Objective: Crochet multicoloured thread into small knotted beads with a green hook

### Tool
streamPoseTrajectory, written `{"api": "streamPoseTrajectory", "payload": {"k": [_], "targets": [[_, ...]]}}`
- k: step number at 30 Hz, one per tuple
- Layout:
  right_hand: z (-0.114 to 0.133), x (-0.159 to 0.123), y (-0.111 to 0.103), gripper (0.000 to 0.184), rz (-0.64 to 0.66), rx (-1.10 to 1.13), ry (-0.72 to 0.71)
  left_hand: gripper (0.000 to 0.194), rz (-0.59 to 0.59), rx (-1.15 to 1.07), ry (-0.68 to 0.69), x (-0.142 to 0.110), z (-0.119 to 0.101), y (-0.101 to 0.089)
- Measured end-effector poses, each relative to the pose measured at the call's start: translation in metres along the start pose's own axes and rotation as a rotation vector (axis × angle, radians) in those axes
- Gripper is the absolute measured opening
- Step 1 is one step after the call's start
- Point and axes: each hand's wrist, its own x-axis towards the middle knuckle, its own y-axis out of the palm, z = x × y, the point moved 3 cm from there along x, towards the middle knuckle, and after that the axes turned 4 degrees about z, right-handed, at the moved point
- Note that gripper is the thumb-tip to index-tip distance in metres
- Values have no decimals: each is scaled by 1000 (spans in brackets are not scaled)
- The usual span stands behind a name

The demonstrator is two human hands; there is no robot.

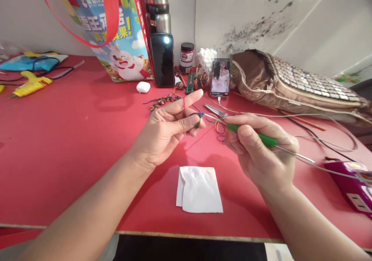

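My left hand (170, 125) hovers above the red table (72, 137), thumb and middle finger pinching a small multicoloured thread knot (199, 117). A red thread loops round its outstretched index finger. My right hand (257, 146) is closed round a green-handled crochet hook (251, 135), its metal tip pointing left into the knot. Loose coloured threads (220, 128) trail down to the table between the two hands.
A folded white tissue (199, 189) lies near the front edge. Scissors (215, 110), several finished knots (162, 101), two propped phones (162, 59) (220, 78), a thermos (157, 7), a printed bag (116, 28), a brown sequinned bag (296, 84), a yellow glue gun (31, 83), cables and a purple box (353, 183) surround them.
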Motion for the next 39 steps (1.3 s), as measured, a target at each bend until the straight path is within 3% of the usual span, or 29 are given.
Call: {"api": "streamPoseTrajectory", "payload": {"k": [18,22,28,33,39], "targets": [[6,14,-8,16,94,235,124,32,161,-121,-195,-1,-2,3],[0,14,-5,16,101,278,173,32,111,-80,-117,-1,5,7],[-5,11,6,20,9,304,238,27,1,132,62,-4,11,12],[-9,12,10,20,-7,307,236,41,-96,225,85,-7,8,14],[-13,9,10,15,17,291,209,40,-71,263,74,-8,8,17]]}}
